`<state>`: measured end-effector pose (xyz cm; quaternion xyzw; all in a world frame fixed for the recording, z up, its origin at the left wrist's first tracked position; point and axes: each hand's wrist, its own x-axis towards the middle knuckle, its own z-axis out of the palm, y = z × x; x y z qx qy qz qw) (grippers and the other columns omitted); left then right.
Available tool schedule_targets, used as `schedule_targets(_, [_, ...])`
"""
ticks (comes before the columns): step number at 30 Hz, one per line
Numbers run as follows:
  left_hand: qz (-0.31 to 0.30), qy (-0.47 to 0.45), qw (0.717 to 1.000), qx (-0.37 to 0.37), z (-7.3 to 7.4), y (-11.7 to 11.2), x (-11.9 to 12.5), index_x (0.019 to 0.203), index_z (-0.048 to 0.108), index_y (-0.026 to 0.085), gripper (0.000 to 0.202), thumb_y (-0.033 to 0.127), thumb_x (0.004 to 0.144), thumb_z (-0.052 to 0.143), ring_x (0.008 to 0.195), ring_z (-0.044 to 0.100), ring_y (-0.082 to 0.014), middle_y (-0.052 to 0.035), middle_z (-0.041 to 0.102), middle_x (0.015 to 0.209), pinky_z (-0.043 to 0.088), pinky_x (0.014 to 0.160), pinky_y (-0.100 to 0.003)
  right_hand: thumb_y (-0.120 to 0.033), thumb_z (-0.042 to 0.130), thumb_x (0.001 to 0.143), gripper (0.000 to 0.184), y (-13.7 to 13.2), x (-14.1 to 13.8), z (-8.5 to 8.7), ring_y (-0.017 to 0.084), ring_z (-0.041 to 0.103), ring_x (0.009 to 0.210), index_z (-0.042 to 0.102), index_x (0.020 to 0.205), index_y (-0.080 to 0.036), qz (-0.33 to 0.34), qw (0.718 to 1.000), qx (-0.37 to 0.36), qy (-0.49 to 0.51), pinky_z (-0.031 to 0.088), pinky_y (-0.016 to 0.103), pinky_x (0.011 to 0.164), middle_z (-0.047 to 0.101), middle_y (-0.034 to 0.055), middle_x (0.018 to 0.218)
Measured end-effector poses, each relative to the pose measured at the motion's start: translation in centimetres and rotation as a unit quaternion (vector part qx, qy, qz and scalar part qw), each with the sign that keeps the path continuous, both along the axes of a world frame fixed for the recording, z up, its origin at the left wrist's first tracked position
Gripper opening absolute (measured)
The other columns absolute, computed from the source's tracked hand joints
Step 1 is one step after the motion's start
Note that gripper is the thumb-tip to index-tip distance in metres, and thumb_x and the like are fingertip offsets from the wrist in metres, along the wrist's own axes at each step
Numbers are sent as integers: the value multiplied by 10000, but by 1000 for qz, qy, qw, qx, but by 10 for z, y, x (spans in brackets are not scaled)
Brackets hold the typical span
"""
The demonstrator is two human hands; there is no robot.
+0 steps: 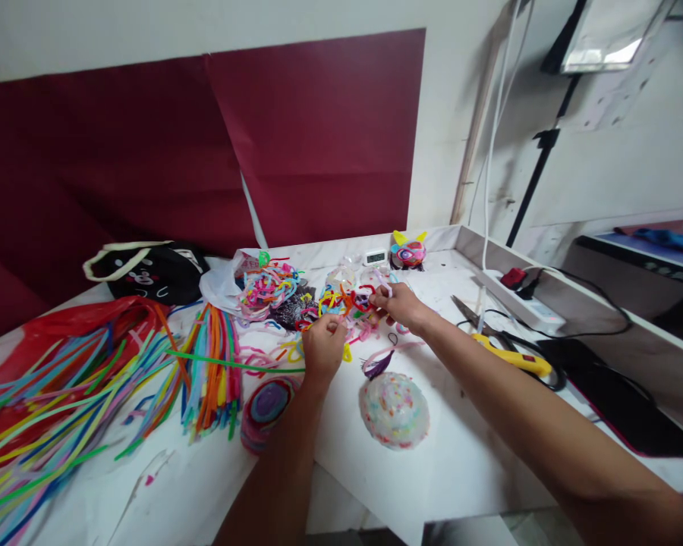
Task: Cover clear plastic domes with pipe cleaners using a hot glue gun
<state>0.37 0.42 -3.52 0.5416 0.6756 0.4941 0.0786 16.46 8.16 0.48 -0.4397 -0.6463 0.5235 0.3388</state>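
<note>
My left hand point(324, 345) is closed, its fingertips pressed together over a heap of short pipe cleaner pieces point(350, 299); what it pinches is too small to make out. My right hand point(401, 305) reaches to the heap's right side, closed on what looks like a pale lilac pipe cleaner point(383, 283). A long green pipe cleaner point(233, 364) runs up to my left wrist. Below my hands lie a purple tassel point(379, 365) and a translucent speckled dome point(395, 409). Partly behind my left forearm sits a coiled round piece point(267, 406) in purple, red and blue.
Bundled pipe cleaners point(213, 371) and a red plastic bag point(91, 326) cover the left side. A black bag point(153, 273) stands behind. To the right are scissors point(472, 315), a yellow glue gun point(512, 356) and a power strip point(524, 303). At the back are a small digital clock point(375, 258) and a colourful figure point(408, 252).
</note>
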Motion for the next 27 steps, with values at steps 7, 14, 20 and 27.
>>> schedule_targets(7, [-2, 44, 999, 11, -4, 3, 4, 1033, 692, 176, 273, 336, 877, 535, 776, 666, -171, -57, 735, 933, 499, 726, -265, -242, 637, 884, 292, -11, -3, 9, 112, 639, 504, 442, 673, -191, 45, 998, -16, -27, 381, 169, 390, 656, 2, 604])
schedule_targets(14, [-11, 152, 986, -65, -3, -3, 7, 746, 669, 177, 269, 315, 915, 511, 616, 612, -149, -8, 666, 635, 407, 603, -232, -232, 615, 900, 190, -15, -4, 9, 144, 675, 551, 534, 738, -176, 91, 982, 38, -160, 427, 185, 427, 686, 18, 609])
schedule_targets(20, [22, 270, 952, -142, 5, -14, 13, 850, 700, 158, 231, 276, 917, 514, 801, 671, -250, -136, 730, 839, 406, 653, -293, -255, 697, 859, 284, 11, -16, 8, 238, 672, 1005, 632, 1115, -150, 41, 924, 193, -328, 538, 375, 847, 690, 91, 1103])
schedule_targets(27, [45, 349, 914, -203, 8, -17, 14, 965, 698, 133, 268, 244, 944, 455, 827, 697, -267, -161, 731, 919, 444, 653, -302, -339, 605, 939, 356, 33, -60, 7, 246, 606, 1110, 577, 1251, -170, 80, 875, 275, -389, 519, 474, 929, 591, 99, 1278])
